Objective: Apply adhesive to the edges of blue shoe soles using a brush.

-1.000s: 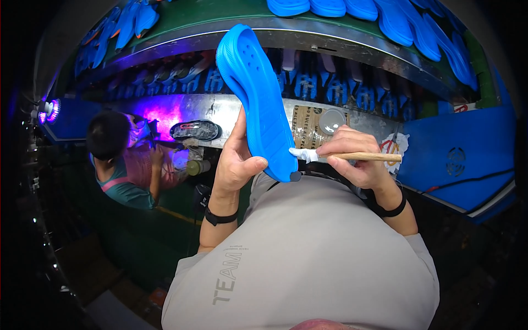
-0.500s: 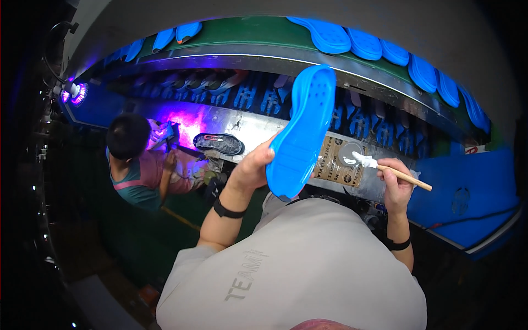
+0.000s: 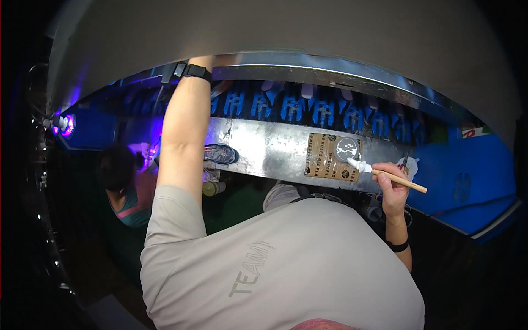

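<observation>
My right hand (image 3: 392,192) is closed round the wooden handle of a brush (image 3: 408,182). White, paste-covered bristles tip that brush, and they sit at the near edge of a small round dish (image 3: 347,149) smeared with white. Beneath the dish lies a piece of printed brown cardboard (image 3: 323,157) on the metal bench. My left forearm (image 3: 184,124) stretches far forward, and its hand is hidden beyond the wrist under the grey overhang (image 3: 247,27). What the left hand holds or touches does not show.
A dark shoe sole (image 3: 221,154) lies on the metal bench (image 3: 269,146), right of my left arm. Blue holders (image 3: 291,109) line a recess under the metal ledge (image 3: 275,60). Another person (image 3: 118,170) works at the left, near a purple lamp (image 3: 67,125).
My left arm has reached forward under the overhang, and the blue shoe sole it held is out of sight. The brush has moved slightly left and down, to the dish's edge.
</observation>
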Motion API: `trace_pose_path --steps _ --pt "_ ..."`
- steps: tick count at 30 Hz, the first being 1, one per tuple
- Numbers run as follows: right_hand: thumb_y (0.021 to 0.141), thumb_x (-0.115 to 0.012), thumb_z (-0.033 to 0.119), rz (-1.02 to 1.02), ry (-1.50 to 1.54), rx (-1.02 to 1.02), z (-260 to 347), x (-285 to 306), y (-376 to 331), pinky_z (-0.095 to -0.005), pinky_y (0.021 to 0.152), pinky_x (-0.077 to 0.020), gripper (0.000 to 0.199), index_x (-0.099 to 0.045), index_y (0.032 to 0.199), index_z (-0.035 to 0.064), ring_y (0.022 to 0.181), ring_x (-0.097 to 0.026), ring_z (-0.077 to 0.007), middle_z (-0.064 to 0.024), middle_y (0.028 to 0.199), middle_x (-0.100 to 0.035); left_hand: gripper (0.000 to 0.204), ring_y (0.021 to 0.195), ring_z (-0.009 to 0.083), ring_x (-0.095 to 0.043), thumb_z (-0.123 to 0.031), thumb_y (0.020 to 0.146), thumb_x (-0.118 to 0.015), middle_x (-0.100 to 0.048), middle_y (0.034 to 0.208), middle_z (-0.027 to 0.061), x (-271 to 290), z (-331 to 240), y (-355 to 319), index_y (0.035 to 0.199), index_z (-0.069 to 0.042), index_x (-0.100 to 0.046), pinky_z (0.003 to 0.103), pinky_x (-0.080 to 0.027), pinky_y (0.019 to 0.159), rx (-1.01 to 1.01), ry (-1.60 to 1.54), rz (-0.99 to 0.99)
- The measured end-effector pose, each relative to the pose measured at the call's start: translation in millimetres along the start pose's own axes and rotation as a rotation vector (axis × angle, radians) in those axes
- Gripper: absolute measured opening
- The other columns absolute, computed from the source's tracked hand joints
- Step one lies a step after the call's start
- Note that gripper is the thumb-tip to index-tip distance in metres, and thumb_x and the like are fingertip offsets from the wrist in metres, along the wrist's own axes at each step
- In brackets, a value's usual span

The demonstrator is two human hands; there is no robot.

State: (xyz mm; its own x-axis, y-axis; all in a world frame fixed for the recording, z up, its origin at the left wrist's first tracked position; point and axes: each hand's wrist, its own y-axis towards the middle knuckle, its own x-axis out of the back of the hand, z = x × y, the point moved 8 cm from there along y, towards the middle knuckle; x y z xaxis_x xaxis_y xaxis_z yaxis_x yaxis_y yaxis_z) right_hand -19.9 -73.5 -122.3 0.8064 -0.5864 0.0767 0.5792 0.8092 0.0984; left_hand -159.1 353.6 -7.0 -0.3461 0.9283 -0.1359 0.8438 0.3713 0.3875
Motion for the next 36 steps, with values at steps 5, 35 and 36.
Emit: trace_pose_path --steps 5,35,36 --pt "0.099 -0.063 0.008 -0.014 0.001 -0.110 -11 4 -9 -0.0243 0.081 -0.0497 0.019 -0.071 0.113 -0.0020 0.089 -0.063 -0.0105 -0.0059 0.101 -0.069 0.047 0.089 0.0366 -0.071 -0.038 0.097 -0.057 -0.071 0.109 0.0228 31 -16 -21 0.121 0.002 -0.066 0.046 -0.057 0.077 0.051 0.366 -0.038" --pt "0.092 -0.066 0.024 0.059 -0.597 -0.111 -168 17 41 -0.0387 0.068 -0.0549 0.021 -0.074 0.098 0.0057 0.073 -0.072 -0.0305 -0.0156 0.081 -0.073 0.029 0.064 0.0185 -0.068 -0.028 0.091 -0.075 -0.070 0.072 0.0083 12 -30 -91 0.096 0.000 -0.077 0.034 -0.051 0.061 0.098 1.323 -0.548" --pt "0.092 -0.066 0.024 0.064 -0.596 -0.112 -178 14 43 -0.0387 0.068 -0.0549 0.021 -0.074 0.098 0.0057 0.073 -0.072 -0.0305 -0.0156 0.081 -0.073 0.035 0.061 0.0162 -0.066 -0.031 0.093 -0.075 -0.069 0.070 0.0085 29 -26 -112 0.106 0.002 -0.076 0.033 -0.051 0.058 0.229 1.160 -0.779"
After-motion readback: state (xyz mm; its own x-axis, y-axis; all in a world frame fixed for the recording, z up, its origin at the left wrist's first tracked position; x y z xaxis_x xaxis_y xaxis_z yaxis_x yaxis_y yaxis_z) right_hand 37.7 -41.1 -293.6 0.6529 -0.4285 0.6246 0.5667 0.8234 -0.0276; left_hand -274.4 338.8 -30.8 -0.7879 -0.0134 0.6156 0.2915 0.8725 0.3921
